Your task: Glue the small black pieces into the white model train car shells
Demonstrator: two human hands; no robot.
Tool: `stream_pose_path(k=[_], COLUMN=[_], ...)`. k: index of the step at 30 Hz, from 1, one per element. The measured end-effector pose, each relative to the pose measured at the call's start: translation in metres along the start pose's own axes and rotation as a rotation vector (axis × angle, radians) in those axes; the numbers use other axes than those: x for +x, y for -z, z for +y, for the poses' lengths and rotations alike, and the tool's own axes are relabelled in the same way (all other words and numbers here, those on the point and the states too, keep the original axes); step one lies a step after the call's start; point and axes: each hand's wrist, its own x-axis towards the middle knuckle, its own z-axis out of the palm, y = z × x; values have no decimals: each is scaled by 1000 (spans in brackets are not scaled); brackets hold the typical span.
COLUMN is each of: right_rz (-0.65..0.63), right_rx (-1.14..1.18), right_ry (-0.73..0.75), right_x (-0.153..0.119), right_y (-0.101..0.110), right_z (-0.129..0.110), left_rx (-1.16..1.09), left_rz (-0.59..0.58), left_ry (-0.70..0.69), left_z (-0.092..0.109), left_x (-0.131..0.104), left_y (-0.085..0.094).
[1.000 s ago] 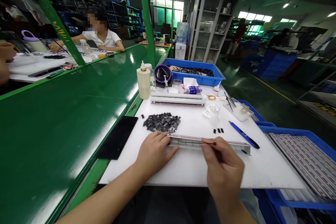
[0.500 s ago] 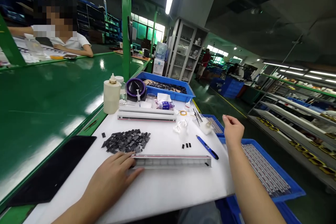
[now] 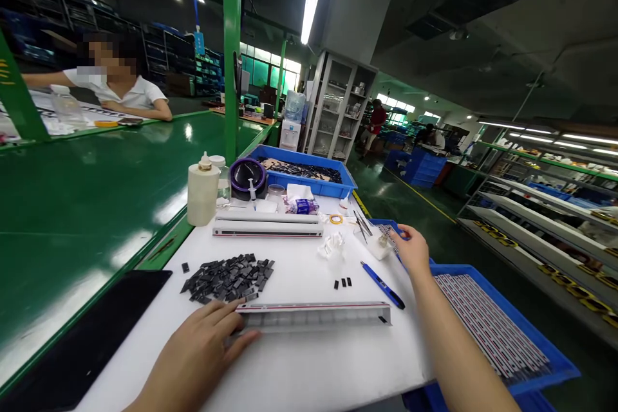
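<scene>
The left hand (image 3: 205, 339) pinches the white rail (image 3: 313, 314); what the half-curled right hand (image 3: 413, 251) holds, if anything, I cannot tell

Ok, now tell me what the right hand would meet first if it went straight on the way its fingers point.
The right hand would probably meet the small tray with the little jar first, though depth is unclear and it might pass above.

The white worktop (image 3: 309, 373) carries black chips (image 3: 229, 275) and a pale channel (image 3: 313, 315).
</scene>
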Motion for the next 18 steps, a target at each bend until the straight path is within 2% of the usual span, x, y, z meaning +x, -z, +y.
stream_pose_path(k=[3,6,7,9,12,18], right_rz=[-19,-248,-281,-317,-352,-384], right_rx=[46,14,-12,-66,-137,-209], right_ry=[75,485,601,734,749,716], right_x=[-56,-123,-142,-168,-181,-178], right_y=[16,30,32,35,33,28], right_z=[-14,-23,-24,-22,-15,-2], left_rx=[-1,-6,-9,-7,-1,1], left_rz=[-1,-1,-8,-28,-58,-118], left_ry=[3,0,2,7,12,67], left_z=[0,0,1,1,2,7], left_x=[0,0,1,1,2,5], left_y=[0,0,1,3,5,12])
